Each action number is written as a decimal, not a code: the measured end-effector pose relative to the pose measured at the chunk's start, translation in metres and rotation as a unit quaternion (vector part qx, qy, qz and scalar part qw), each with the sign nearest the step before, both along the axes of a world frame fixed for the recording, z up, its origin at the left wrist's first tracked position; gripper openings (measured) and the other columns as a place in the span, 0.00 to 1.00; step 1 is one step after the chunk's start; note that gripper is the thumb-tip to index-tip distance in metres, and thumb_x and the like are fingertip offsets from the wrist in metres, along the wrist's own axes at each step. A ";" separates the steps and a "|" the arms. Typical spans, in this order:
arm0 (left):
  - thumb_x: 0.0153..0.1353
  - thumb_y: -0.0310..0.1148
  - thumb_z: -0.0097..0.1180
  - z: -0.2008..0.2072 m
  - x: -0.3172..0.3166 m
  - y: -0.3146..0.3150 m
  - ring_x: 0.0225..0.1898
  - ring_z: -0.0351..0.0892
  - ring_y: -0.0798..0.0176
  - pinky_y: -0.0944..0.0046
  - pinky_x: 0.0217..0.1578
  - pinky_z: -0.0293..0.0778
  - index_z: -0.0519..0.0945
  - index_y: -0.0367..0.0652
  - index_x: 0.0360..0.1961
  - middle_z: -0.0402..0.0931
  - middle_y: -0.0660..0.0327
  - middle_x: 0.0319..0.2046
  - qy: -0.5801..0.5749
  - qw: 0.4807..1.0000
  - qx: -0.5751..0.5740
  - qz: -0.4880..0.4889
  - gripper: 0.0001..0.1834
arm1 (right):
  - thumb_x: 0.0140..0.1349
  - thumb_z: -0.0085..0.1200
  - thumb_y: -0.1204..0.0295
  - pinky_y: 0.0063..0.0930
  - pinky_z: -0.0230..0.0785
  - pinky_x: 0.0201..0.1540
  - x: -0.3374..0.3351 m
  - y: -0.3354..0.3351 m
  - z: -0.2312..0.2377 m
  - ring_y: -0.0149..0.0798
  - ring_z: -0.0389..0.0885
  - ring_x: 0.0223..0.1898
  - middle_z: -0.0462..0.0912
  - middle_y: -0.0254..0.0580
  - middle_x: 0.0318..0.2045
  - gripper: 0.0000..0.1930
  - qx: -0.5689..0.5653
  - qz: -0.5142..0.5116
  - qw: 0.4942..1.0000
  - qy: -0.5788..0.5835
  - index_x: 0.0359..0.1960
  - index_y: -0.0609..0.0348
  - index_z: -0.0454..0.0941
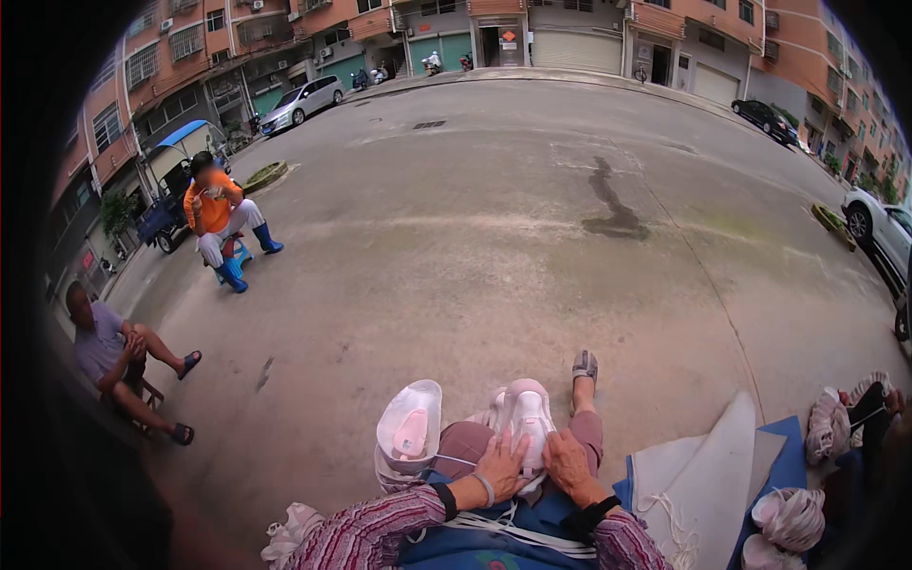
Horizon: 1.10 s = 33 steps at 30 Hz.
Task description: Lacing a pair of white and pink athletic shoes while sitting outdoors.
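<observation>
A pale pink and white shoe (pixel 528 413) rests on my lap, its toe pointing away from me. My left hand (pixel 502 467) grips its left side, fingers lying over the lacing area. On the opposite edge, my right hand (pixel 568 465) has its fingers bent and pressed together against the shoe; whether they pinch a lace is too small to tell. Long white laces (pixel 518 534) trail across my blue apron (pixel 456 556). Left of my knee is another pale shoe (pixel 411 432) with a pink insole, partly enclosed by a whitish, bowl-like piece.
White cloth (pixel 698 465) and a blue sheet (pixel 787 439) lie to my right, beside bundled pale shoes (pixel 790 518). Two people sit at the left, one in an orange top (pixel 215 201) on a blue stool. Parked cars (pixel 302 103) and buildings line the paved yard.
</observation>
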<state>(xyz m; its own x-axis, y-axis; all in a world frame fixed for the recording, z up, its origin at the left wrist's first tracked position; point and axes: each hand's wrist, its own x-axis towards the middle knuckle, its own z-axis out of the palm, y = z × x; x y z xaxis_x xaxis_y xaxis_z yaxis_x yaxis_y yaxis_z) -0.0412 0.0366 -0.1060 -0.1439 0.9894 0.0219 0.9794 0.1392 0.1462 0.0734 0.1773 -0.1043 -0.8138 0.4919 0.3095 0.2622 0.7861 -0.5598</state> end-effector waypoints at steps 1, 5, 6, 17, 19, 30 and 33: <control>0.58 0.55 0.51 0.000 -0.002 -0.002 0.65 0.50 0.33 0.37 0.61 0.50 0.50 0.28 0.65 0.54 0.37 0.63 0.008 1.000 -0.005 0.017 0.47 | 0.55 0.51 0.73 0.44 0.69 0.33 -0.003 -0.001 -0.003 0.56 0.75 0.30 0.72 0.54 0.28 0.06 0.002 0.007 1.000 0.005 0.31 0.62 0.72; 0.59 0.53 0.51 0.003 -0.005 0.000 0.65 0.50 0.32 0.37 0.62 0.48 0.49 0.28 0.65 0.52 0.37 0.63 0.007 0.998 -0.068 -0.005 0.46 | 0.55 0.51 0.72 0.44 0.69 0.32 -0.009 -0.001 -0.008 0.56 0.75 0.30 0.72 0.54 0.27 0.06 0.003 -0.003 1.000 0.014 0.29 0.62 0.73; 0.59 0.53 0.50 0.002 -0.006 0.001 0.64 0.50 0.32 0.37 0.62 0.47 0.49 0.28 0.65 0.52 0.37 0.63 -0.003 0.997 -0.073 -0.005 0.46 | 0.55 0.51 0.72 0.44 0.69 0.32 -0.010 -0.002 -0.008 0.56 0.75 0.30 0.72 0.54 0.27 0.06 -0.001 0.009 1.000 0.013 0.29 0.62 0.73; 0.51 0.52 0.60 0.044 -0.026 0.004 0.66 0.53 0.41 0.31 0.62 0.41 0.53 0.44 0.68 0.57 0.39 0.62 -0.065 0.986 -0.150 -0.033 0.48 | 0.54 0.53 0.72 0.45 0.66 0.31 -0.004 0.009 0.005 0.56 0.72 0.29 0.70 0.54 0.27 0.08 -0.017 0.016 1.000 0.015 0.30 0.64 0.70; 0.51 0.51 0.60 0.041 -0.036 -0.019 0.68 0.51 0.43 0.31 0.62 0.42 0.52 0.48 0.69 0.55 0.41 0.64 -0.054 0.991 -0.120 -0.033 0.47 | 0.54 0.54 0.72 0.44 0.66 0.31 -0.004 0.008 0.002 0.54 0.72 0.28 0.70 0.53 0.27 0.08 -0.019 0.035 0.999 0.020 0.32 0.64 0.71; 0.49 0.41 0.59 0.029 -0.062 -0.032 0.68 0.50 0.45 0.34 0.63 0.39 0.60 0.54 0.66 0.47 0.45 0.68 -0.167 0.978 0.009 -0.125 0.41 | 0.51 0.60 0.73 0.33 0.63 0.25 -0.004 0.004 -0.003 0.41 0.69 0.22 0.69 0.45 0.25 0.16 -0.097 0.026 0.994 0.037 0.40 0.65 0.72; 0.48 0.40 0.59 0.028 -0.062 -0.029 0.68 0.51 0.46 0.34 0.63 0.39 0.61 0.54 0.66 0.46 0.46 0.68 -0.174 0.976 0.023 -0.132 0.40 | 0.50 0.60 0.75 0.30 0.63 0.24 0.000 0.008 -0.002 0.39 0.68 0.21 0.68 0.44 0.26 0.17 -0.052 0.048 0.995 0.072 0.42 0.66 0.72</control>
